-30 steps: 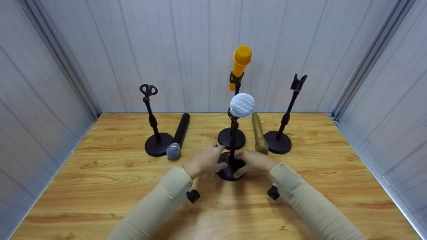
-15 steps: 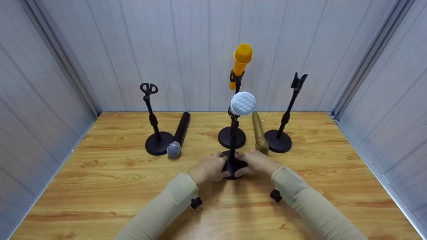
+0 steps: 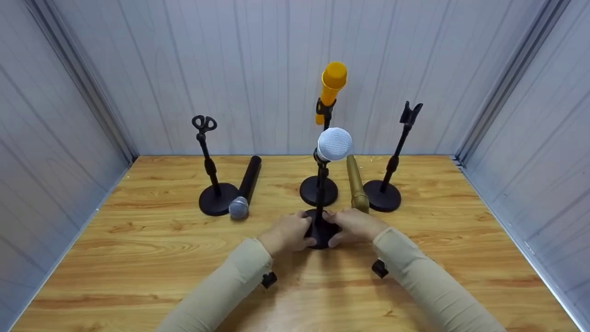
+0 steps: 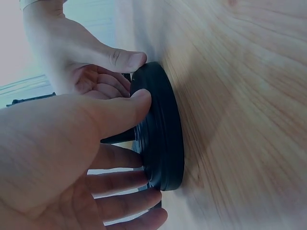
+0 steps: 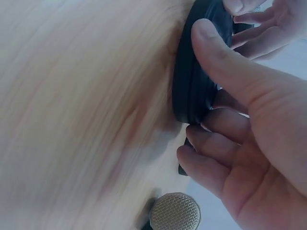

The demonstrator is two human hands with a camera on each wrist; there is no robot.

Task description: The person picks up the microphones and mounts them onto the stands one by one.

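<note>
In the head view a black microphone stand [image 3: 318, 233] stands upright at the middle front, with a white-headed microphone [image 3: 335, 144] in its clip. My left hand [image 3: 286, 233] grips the left side of its round base; my right hand [image 3: 357, 225] grips the right side. Both wrist views show each thumb on the top of the base [image 4: 165, 129] and the fingers about its edge. The base sits on the wooden table. Right behind stands another stand [image 3: 308, 190] holding a yellow microphone [image 3: 334, 76].
A stand without a microphone [image 3: 216, 199] is at left, beside a lying black microphone [image 3: 249, 184] with a silver head. At right, a lying gold microphone [image 3: 356, 184], close to my right hand, neighbours another bare stand [image 3: 383, 197]. Panel walls [image 3: 276, 83] enclose the table's back and sides.
My left hand has moved slightly right and closed in on the base. My right hand has settled on its side. The stand has barely moved.
</note>
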